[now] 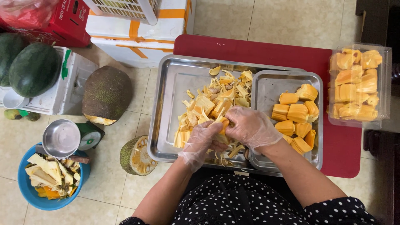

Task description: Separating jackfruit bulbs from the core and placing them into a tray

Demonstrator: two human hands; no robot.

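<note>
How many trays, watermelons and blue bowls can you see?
Metal trays: 2, a big one and a small one
Watermelons: 2, one and another
Blue bowl: 1
Total: 5

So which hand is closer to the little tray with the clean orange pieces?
The right hand. It sits beside the small tray, almost at its near-left edge. The left hand is farther left, over the big tray of scraps.
</note>
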